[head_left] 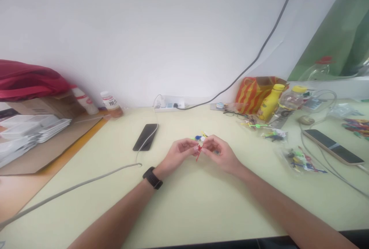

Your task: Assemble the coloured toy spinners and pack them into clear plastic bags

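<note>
Over the middle of the pale table (pixel 184 203), my left hand (pixel 183 152) and my right hand (pixel 220 152) meet with their fingertips pinched on a small red plastic piece (pixel 198 153). A thin red stem of it points down toward me; the rest is partly covered by my fingers. Just behind my fingertips lie small coloured plastic parts, among them a blue piece (pixel 198 138) and some white and yellow bits. My hands hide part of that little group. A black watch (pixel 153 178) is on my left wrist.
To the left lie a black phone (pixel 145 137) and a grey cable (pixel 86 181). Clear bags of coloured parts (pixel 301 160), another phone (pixel 333 147) and bottles (pixel 271 101) are on the right. A power strip (pixel 168 104) sits by the wall; white trays (pixel 25 128) are far left.
</note>
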Available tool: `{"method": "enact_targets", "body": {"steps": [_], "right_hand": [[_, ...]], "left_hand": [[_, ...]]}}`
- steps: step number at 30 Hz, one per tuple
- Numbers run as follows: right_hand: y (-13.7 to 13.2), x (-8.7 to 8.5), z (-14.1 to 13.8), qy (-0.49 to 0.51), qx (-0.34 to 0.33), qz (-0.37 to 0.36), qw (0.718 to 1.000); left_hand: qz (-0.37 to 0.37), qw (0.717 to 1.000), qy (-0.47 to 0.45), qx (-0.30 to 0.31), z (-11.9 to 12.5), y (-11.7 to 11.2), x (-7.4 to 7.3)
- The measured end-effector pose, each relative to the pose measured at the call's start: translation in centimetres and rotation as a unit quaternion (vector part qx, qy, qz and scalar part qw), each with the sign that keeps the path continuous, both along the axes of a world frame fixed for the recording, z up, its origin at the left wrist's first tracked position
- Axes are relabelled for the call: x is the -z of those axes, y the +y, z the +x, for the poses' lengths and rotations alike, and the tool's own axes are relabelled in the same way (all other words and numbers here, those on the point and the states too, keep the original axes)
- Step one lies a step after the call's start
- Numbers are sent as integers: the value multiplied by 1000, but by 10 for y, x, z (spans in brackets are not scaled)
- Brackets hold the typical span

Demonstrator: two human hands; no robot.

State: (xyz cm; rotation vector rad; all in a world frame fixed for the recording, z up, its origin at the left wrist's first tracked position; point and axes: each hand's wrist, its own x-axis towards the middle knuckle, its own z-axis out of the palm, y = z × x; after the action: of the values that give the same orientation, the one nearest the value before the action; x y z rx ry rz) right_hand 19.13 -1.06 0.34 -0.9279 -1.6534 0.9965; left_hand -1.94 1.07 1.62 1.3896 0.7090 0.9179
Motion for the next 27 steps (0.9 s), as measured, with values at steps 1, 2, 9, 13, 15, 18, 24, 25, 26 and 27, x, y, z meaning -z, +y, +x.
{"method": "enact_targets", "body": {"steps": [1,2,9,13,15,18,24,25,26,27], "right_hand": [[-1,0,0,-4,4,9,1000],[-2,1,0,-8,11,19,1000],[-2,0,4,-11,18,24,999],[3,-4,10,-32,-53,-27,998],[4,-6,11,-16,-32,-30,999],[4,-5,8,15,-11,-42,999],[2,-3,1,40,1,-37,999],[2,-3,1,39,0,-36,999],[2,-3,1,39,-1,-36,999],[2,-3,2,39,-1,-35,999]], "left_hand": [[-2,1000,-1,-1,0,0,0],[-3,1000,-2,-3,0,0,0],[-1,1000,7,-13,-1,2,-1],[-2,1000,10,-23,-2,2,-1],[-2,1000,9,-26,-1,2,-1],[-1,1000,10,-27,-1,2,-1],[0,1000,6,-17,-1,1,-2],[1,1000,6,-17,-1,1,-2],[2,1000,6,-16,-1,1,-2],[2,1000,7,-16,-1,1,-2]]}}
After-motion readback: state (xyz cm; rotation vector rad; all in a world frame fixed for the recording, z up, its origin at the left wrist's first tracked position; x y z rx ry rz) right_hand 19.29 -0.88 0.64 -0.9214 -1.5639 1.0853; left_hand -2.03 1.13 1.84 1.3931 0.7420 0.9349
